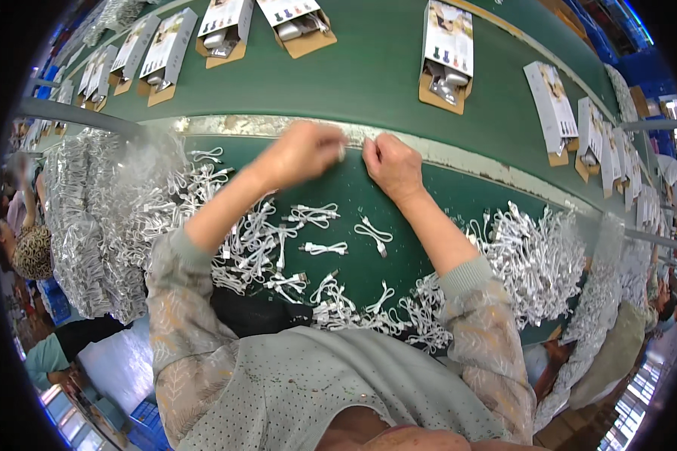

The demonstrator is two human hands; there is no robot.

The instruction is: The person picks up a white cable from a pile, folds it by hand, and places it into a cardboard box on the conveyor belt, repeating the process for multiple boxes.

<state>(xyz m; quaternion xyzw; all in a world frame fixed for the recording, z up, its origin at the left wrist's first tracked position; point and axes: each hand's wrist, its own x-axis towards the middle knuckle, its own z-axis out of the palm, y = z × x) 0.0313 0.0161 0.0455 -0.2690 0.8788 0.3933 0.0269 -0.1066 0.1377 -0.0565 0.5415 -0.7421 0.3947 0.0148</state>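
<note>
My left hand (pixel 302 155) is over the green work surface near its far pale strip, slightly blurred, its fingers curled together. A small whitish bit shows at its fingertips, too smeared to name. Just right of it, my right hand (pixel 396 165) is closed, thumb against the curled fingers; whatever it may hold is hidden. The hands are a little apart. Below them lie bundled white cables: one short bundle (pixel 324 248), another bundle (pixel 374 236) to its right, and a small group (pixel 313 216) nearer my left forearm.
Heaps of white cables lie left (pixel 252 233) and right (pixel 534 259), with more along the near edge. Beyond the worn strip (pixel 496 174), open boxes (pixel 447 52) holding white devices and bagged parts sit on a green belt (pixel 368 75). Clear-bagged bundles (pixel 90 218) are stacked left.
</note>
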